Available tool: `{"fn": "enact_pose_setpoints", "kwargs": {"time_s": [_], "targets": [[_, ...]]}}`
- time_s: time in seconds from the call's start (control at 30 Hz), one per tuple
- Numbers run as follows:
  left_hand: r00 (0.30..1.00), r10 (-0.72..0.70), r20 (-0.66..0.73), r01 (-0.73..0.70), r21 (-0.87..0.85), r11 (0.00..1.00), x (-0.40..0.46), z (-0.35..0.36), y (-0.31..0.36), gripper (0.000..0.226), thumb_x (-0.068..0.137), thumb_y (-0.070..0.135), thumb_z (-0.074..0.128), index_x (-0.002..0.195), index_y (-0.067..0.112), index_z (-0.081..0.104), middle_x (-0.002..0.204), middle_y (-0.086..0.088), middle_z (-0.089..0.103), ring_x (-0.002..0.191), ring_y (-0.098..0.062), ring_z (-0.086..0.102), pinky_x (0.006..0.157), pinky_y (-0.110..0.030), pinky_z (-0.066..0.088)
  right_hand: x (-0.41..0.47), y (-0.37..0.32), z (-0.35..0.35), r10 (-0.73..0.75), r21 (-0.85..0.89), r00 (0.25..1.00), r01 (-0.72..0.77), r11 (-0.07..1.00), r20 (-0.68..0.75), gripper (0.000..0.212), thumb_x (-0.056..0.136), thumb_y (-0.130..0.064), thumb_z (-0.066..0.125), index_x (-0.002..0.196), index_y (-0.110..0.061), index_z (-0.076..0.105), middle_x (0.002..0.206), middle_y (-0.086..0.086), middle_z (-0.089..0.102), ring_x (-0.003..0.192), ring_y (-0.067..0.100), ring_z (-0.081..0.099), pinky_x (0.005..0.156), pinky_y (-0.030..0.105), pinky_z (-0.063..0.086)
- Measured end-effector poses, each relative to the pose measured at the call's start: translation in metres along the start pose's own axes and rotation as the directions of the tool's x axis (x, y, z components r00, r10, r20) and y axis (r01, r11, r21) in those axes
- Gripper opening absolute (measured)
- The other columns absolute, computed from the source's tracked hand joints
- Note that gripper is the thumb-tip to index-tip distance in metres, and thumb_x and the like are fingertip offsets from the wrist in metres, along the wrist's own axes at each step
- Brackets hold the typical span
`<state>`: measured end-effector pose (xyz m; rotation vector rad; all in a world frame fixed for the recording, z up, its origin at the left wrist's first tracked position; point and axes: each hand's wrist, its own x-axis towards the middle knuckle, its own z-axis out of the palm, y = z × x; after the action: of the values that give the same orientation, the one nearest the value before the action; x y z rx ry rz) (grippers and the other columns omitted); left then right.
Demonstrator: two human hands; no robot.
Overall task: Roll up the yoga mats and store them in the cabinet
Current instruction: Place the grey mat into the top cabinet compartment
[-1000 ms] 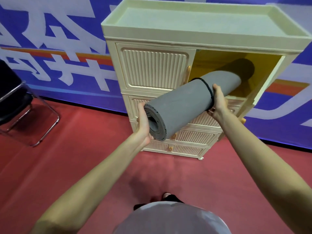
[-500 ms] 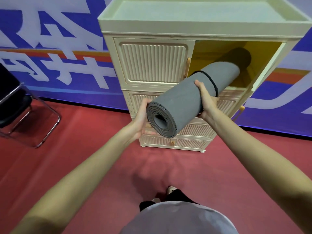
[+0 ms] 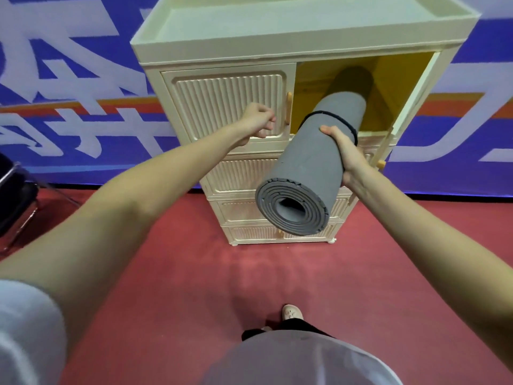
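A rolled grey yoga mat (image 3: 313,162) with a black band round it points into the open upper right compartment (image 3: 394,87) of the cream cabinet (image 3: 277,48). Its far end is at the compartment's mouth and its near end sticks out towards me. My right hand (image 3: 347,154) grips the mat from the right side near its middle. My left hand (image 3: 258,123) is off the mat, fingers curled and holding nothing, in front of the shut upper left door (image 3: 230,101) near its orange handle (image 3: 289,107).
The cabinet stands on red carpet (image 3: 194,273) against a blue and white banner wall (image 3: 69,79). Drawers fill its lower part. The opened right door (image 3: 388,151) hangs at the right. A black chair with a metal frame (image 3: 16,201) stands at the left. My foot (image 3: 291,312) is below.
My left hand has let go of the mat's near end and moved up to the left door. The mat now points more steeply into the compartment, held by my right hand alone.
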<state>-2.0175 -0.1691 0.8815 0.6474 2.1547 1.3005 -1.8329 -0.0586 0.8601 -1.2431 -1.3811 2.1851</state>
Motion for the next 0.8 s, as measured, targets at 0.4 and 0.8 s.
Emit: {"fn": "enact_pose_setpoints", "kwargs": {"time_s": [0.4, 0.8], "targets": [[0.990, 0.098, -0.103, -0.085, 0.131, 0.988, 0.050, 0.028, 0.026, 0.030, 0.101, 0.010, 0.042, 0.075, 0.014, 0.057, 0.080, -0.006, 0.057, 0.074, -0.017, 0.059, 0.065, -0.029, 0.055, 0.009, 0.002, -0.010, -0.042, -0.007, 0.995, 0.043, 0.999, 0.093, 0.066, 0.068, -0.046, 0.079, 0.120, -0.014, 0.056, 0.116, 0.009, 0.067, 0.105, 0.023, 0.065, 0.087, 0.039, 0.054], [0.961, 0.212, -0.179, -0.162, 0.258, 0.953, 0.034, 0.035, -0.002, 0.033, 0.086, 0.022, 0.071, 0.056, 0.018, 0.058, 0.072, -0.014, 0.069, 0.073, -0.024, 0.070, 0.079, -0.043, 0.058, 0.014, 0.000, -0.028, -0.036, 0.010, 0.997, 0.035, 0.999, 0.063, 0.099, 0.049, -0.049, 0.090, 0.131, -0.011, 0.049, 0.113, 0.008, 0.070, 0.098, 0.022, 0.070, 0.082, 0.039, 0.059]]}}
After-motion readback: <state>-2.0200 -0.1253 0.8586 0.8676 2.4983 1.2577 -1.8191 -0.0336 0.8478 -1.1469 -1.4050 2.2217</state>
